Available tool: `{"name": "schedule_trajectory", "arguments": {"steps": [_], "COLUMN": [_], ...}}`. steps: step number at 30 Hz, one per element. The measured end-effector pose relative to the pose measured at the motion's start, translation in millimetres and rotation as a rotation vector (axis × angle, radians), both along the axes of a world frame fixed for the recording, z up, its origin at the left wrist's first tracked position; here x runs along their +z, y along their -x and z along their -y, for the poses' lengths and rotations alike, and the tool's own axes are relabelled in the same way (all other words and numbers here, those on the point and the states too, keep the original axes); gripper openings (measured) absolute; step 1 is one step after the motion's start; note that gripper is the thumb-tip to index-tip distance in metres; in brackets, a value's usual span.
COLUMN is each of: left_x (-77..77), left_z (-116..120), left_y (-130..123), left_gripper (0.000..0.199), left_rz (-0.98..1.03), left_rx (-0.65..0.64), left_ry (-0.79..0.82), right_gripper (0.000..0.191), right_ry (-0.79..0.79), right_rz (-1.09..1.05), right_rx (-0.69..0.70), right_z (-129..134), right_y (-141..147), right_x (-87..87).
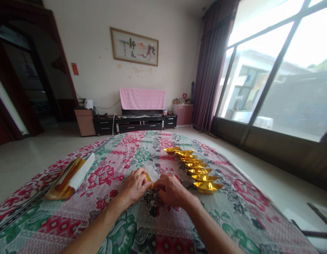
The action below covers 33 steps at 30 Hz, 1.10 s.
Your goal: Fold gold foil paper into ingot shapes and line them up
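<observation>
The left hand (137, 184) and right hand (169, 187) pinch gold-and-white paper (152, 173); aligned edges and even pressure should give clean creases.

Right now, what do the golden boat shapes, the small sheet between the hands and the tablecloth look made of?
Golden boat shapes: probably foil-coated paper, glossy, given their bright glints and creases. Small sheet: likely the same, shiny gold and plain white both showing. Tablecloth: seemingly woven fabric, matte, with a grainy texture.

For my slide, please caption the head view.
Left hand and right hand hold white-and-gold paper beside gold boat shapes on flowered cloth.
</observation>
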<state>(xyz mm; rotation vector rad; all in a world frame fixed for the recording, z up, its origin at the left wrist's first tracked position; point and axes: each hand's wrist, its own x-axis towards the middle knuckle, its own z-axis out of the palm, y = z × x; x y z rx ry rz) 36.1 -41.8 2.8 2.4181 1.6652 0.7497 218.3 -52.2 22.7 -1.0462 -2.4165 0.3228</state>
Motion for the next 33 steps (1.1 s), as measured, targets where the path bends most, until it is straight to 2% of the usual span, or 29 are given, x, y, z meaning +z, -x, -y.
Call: {"name": "schedule_trajectory", "arguments": {"steps": [11,17,22,30,33], "left_x": [-8.4,-13.0,-11.0,-12.5,-11.0], "left_z": [-5.6,-11.4,-14.1,-17.3,-17.3], "left_y": [4.5,9.1,12.8,22.9,24.4], "left_gripper": [0.013,0.008,0.006,0.007,0.008], "left_rz": [0.071,0.124,0.147,0.153,0.155], "left_rx": [-0.006,-0.024,-0.069,-0.189,-0.196], "left_ry": [-0.029,0.001,0.038,0.009,0.02], "right_gripper": [0.027,0.033,0.035,0.036,0.037], "right_ry": [-0.054,-0.058,-0.03,-0.024,-0.035], "right_rz": [0.072,0.051,0.022,0.023,0.04], "right_rx": [0.059,0.059,0.061,0.058,0.05], "right_z": [0.7,-1.1,-3.2,-1.6,-0.8], "right_y": [0.7,0.0,-1.0,-0.7,-0.7], "right_x": [-1.1,-5.5,-10.3,-6.8,-5.7]}}
